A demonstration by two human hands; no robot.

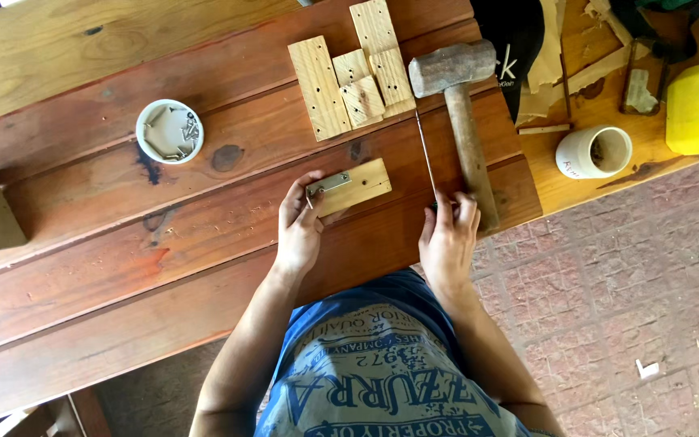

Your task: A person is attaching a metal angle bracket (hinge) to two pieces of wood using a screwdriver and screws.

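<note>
1. The brown plank desk (123,243) carries everything.
2. A wooden mallet (463,105) lies beside the right hand (449,239), whose fingers pinch a thin metal rod (425,154).
3. Left hand (299,222) fingers grip a small pale wooden block (357,186) with a metal hinge (327,184).

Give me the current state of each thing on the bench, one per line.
Left hand: gripping the small wood block.
Small wood block: flat on the bench, metal bracket on its left end.
Right hand: fingertips on a thin metal rod, beside the mallet handle.
Mallet: lying down, unheld.
White dish: open, holding screws.
Wood pieces: laid flat together.
White cup: on its side.
</note>
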